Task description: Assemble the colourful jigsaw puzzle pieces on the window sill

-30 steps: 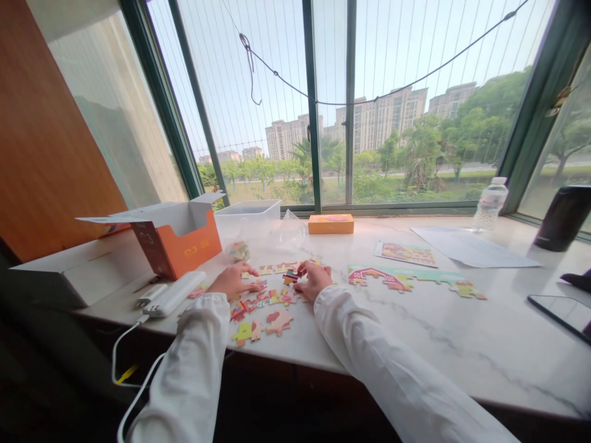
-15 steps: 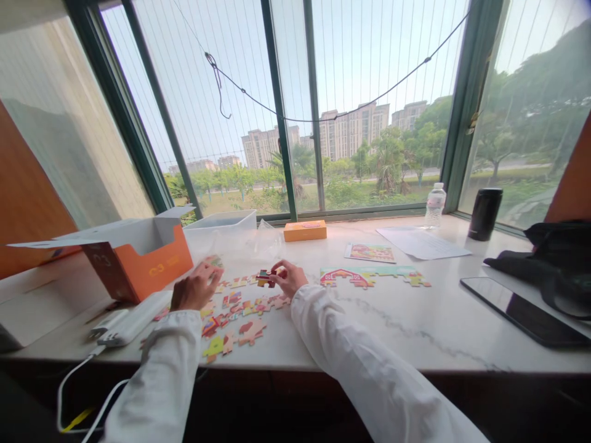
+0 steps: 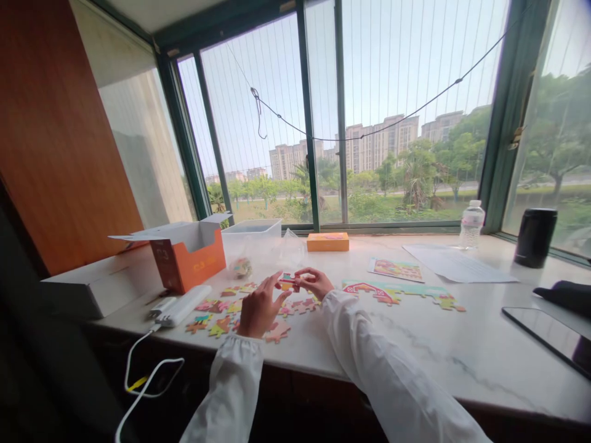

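Note:
Both my hands hover over a scatter of colourful loose puzzle pieces (image 3: 221, 307) on the marble counter (image 3: 438, 351). A small puzzle piece (image 3: 287, 280) is pinched in the fingers of my right hand (image 3: 314, 283), held just above the counter. With its fingers partly spread and lifted, my left hand (image 3: 260, 307) reaches toward that piece, its fingertips close to it. A joined strip of puzzle (image 3: 401, 292) lies to the right of my hands.
An open orange box (image 3: 187, 255), a white power bank with cable (image 3: 178, 304) and a clear tub (image 3: 252, 231) stand left. Farther back are a small orange box (image 3: 327, 242), a picture card (image 3: 396, 269), papers, a water bottle (image 3: 471, 224), a black cylinder (image 3: 534, 237). A tablet (image 3: 549, 335) lies right.
My left hand has risen from the pieces on the counter and moved right toward the piece in my right hand. My head turned, so the view shifted.

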Demonstrator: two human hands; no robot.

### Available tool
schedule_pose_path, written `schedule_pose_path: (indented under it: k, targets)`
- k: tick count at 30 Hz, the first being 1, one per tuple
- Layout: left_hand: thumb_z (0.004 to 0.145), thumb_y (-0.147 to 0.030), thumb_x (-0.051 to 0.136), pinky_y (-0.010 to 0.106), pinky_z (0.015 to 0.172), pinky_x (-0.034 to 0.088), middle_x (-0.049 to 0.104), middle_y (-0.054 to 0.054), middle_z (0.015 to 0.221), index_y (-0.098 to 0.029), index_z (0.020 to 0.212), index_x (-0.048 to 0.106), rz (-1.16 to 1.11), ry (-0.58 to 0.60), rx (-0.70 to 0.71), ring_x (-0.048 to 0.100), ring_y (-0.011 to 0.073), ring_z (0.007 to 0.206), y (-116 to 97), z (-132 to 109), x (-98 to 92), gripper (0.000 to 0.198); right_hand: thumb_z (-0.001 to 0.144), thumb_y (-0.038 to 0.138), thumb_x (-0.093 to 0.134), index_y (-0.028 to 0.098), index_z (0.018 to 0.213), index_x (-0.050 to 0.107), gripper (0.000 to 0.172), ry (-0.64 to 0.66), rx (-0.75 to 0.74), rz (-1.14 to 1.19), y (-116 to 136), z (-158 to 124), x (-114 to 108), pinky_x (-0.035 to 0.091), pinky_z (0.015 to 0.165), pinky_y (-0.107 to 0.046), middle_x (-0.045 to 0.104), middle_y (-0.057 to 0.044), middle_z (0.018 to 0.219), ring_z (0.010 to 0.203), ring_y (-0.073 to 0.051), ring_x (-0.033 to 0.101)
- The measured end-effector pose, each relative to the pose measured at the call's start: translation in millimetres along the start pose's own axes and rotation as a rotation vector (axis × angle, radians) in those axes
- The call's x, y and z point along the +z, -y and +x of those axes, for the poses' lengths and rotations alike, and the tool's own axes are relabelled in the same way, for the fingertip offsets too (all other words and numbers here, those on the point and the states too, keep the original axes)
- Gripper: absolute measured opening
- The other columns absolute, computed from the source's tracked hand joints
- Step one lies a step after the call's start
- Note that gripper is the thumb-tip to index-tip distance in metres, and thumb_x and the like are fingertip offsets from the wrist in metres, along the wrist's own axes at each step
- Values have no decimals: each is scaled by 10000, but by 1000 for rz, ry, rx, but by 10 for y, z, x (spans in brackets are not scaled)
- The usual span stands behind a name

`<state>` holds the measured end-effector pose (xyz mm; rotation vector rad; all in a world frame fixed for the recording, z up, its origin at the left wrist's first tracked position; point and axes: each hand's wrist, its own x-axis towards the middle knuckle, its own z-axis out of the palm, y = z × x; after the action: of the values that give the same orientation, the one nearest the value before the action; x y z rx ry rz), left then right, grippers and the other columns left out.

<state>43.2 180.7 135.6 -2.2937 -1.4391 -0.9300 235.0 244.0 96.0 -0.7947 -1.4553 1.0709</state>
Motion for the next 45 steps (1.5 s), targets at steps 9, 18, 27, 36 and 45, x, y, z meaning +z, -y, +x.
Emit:
schedule_pose_path:
  k: [9,18,27,36,45]
  targets:
    - [942,-371,476,245,721,465,670,-5,1144,-307,1119,639,63,70,-77,647,162,963,-19,-43,95,249,676,602,705,157,984,707,542,-19,-20,-58,-184,55,-32,530,772,-341,739,-45,773,735,-192,689]
    - [933,-380,464,282,797,468,696,37,1098,-295,1135,644,79,304,-159,642,192,992,-75,-195,221,284,809,336,648,246,1090,709,301,-161,255,-409,-351,41,-16,548,497,-249,743,-16,940,618,-148,677]
    - [950,-382,432,297,797,456,696,18,1056,-301,1024,676,82,338,-119,635,188,970,-168,-312,243,268,816,374,637,285,973,736,206,-187,190,-783,-260,11,-59,513,690,-250,747,18,860,666,-137,681]
    - [969,-341,371,313,855,468,672,27,1157,-293,1089,672,106,350,-151,631,193,1000,-272,-363,196,327,854,377,581,293,1036,730,250,-144,188,-1030,-157,-21,-28,438,856,-268,750,14,939,858,-157,682]
    - [981,-358,313,343,765,481,637,93,1194,-271,1123,648,195,385,-232,665,207,899,-430,-390,186,374,795,344,653,329,922,761,167,-74,97,-1054,-204,-53,-55,311,993,-360,741,-7,1000,1095,-211,600]
